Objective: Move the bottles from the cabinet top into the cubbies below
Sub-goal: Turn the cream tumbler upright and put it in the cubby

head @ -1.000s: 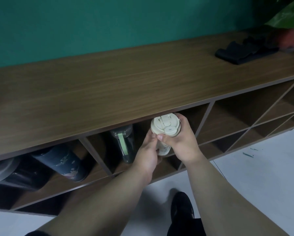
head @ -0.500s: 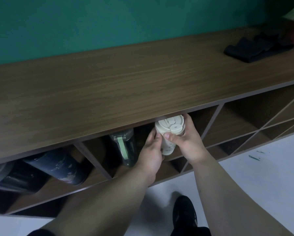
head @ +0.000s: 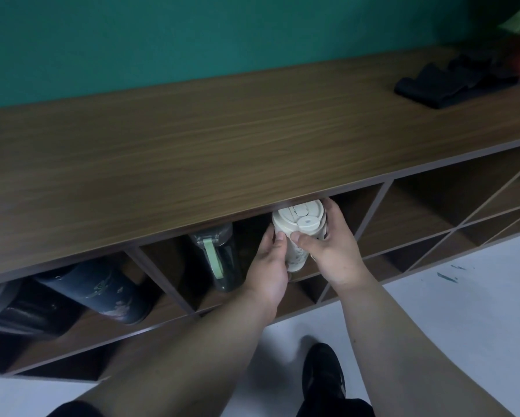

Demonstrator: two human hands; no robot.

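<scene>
Both hands, left hand [head: 269, 267] and right hand [head: 332, 251], clasp the cream bottle [head: 297, 233] at a cubby's [head: 364, 212] mouth.

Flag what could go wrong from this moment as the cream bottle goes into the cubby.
1. The cream bottle, held by the left hand and right hand, has its lid right under the cabinet top edge; lifting could knock it there.
2. The dark bottle with the green strap stands close beside it in the same cubby; a sideways push might tip it.
3. The bottle's base is hidden, so whether it is seated before release cannot be judged.
</scene>
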